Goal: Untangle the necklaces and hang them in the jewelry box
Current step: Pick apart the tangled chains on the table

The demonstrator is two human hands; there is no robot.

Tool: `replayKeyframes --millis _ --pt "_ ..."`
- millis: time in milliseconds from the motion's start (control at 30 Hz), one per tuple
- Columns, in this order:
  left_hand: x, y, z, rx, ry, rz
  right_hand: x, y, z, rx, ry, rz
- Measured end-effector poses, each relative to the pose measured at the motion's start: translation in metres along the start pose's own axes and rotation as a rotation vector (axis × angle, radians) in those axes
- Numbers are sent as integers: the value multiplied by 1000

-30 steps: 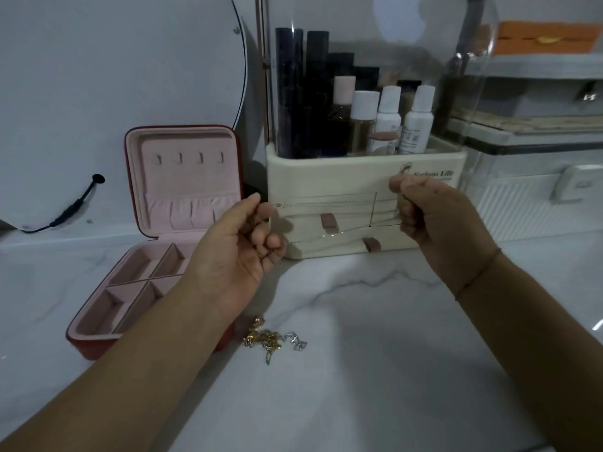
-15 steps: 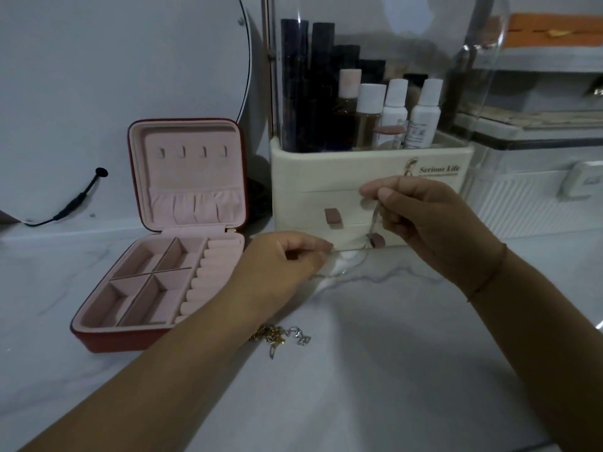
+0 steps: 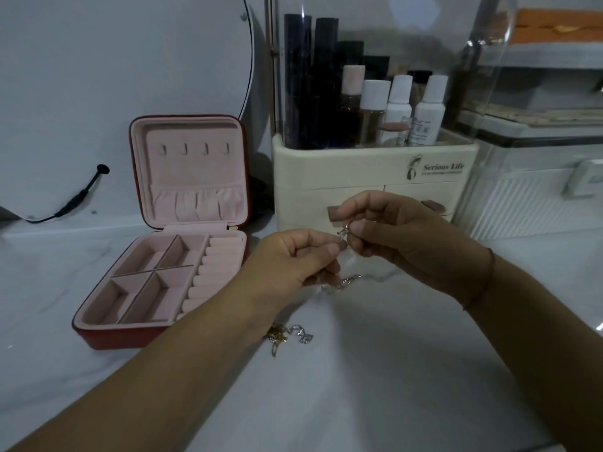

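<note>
A thin silver necklace (image 3: 346,281) hangs between my two hands, its slack chain drooping to the marble counter. My left hand (image 3: 293,259) pinches it between thumb and curled fingers. My right hand (image 3: 398,236) pinches the clasp end close beside the left fingertips. A tangled heap of gold and silver necklaces (image 3: 288,336) lies on the counter just under my left wrist. The red jewelry box (image 3: 107,337) stands open at the left, pink inside, with a row of small hooks (image 3: 194,149) in its upright lid, all bare.
A cream cosmetics organiser (image 3: 342,177) with bottles and a clear cover stands right behind my hands. A clear storage box (image 3: 538,190) sits at the right. A round mirror (image 3: 130,60) with a black cable (image 3: 75,200) leans at the back left.
My hands have come together: the chain was stretched taut between them a second ago, now both pinch it close together and the slack droops. My left hand moved right and lower.
</note>
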State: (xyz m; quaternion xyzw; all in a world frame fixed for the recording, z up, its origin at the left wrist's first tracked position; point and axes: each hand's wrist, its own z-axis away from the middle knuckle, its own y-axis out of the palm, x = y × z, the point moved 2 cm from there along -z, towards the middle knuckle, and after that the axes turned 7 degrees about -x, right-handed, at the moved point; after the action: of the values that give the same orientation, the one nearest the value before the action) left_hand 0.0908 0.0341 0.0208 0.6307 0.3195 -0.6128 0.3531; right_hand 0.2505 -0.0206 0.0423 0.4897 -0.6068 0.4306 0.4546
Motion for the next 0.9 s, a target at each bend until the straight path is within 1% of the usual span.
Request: replayKeyframes --millis 167,300,467,567,733,900 --pt "1 1 0 4 -21 38 5 0 1 -67 -66 35" --pt "0 1 1 5 -52 81 4 0 0 -58 -82 2" --pt "-1 2 2 30 -43 79 5 3 1 -27 -94 -12" --pt "-1 2 1 -5 -34 66 5 5 1 -10 -91 -5" --pt "-3 -1 -1 -114 -43 79 4 5 1 -19 -82 29" --pt "-2 -1 0 -107 -33 -31 3 5 0 -34 -73 23"
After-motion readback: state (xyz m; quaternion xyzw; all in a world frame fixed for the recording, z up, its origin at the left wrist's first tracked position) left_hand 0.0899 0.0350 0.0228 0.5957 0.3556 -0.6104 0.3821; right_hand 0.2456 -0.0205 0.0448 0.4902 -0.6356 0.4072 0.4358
